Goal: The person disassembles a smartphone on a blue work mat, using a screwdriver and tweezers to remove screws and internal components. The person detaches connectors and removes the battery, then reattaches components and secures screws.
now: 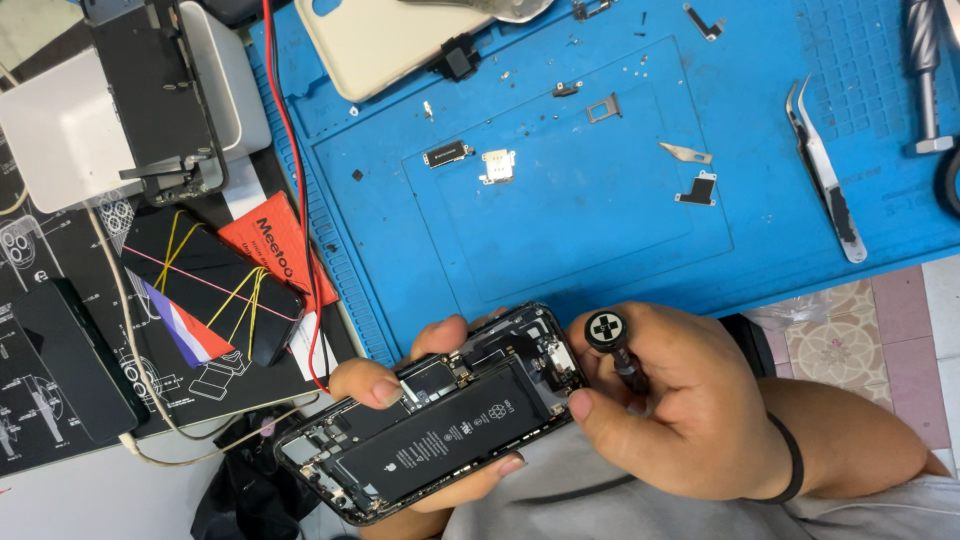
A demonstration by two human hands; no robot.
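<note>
The opened phone sits near the bottom of the view, above the person's lap and clear of the desk, tilted with its long axis running from lower left to upper right. Its black battery faces up, with boards and connectors exposed at the upper end.

The left hand cradles the phone from beneath — thumb pressed on the upper edge, fingers curled round the near edge, closed firmly on the frame.

The right hand is wrapped tight round a screwdriver; the round black cap faces the camera and the shaft angles down toward the phone's upper right corner. The tip is hidden. A black band circles that wrist.

Beyond the hands lies a blue mat carrying small loose parts, a cream back cover at the far edge, and tweezers to the right. To the left — a second phone bound with yellow rubber bands, and a white box.
</note>
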